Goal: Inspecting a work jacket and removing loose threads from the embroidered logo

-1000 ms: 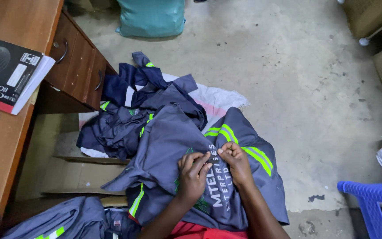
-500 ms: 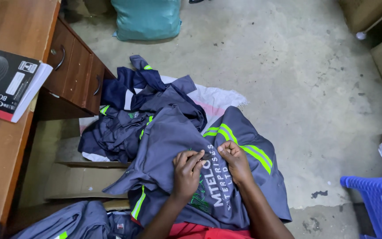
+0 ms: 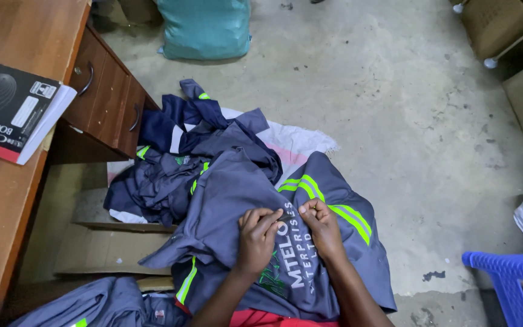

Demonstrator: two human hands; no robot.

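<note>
Grey work garment with neon-yellow reflective stripes and pale printed lettering, spread over my lap and spilling onto the concrete floor. My left hand rests on it, fingers curled and pinching a fold of the cloth beside the lettering. My right hand lies just beside, fingers bent tight, nipping the same fabric; whether anything small sits between those fingertips I cannot tell. Behind the garment: a heap of navy and grey clothing on a white sack. Left: wooden desk with drawers, a black book on top. Far end: teal sack. Right: blue plastic chair
</note>
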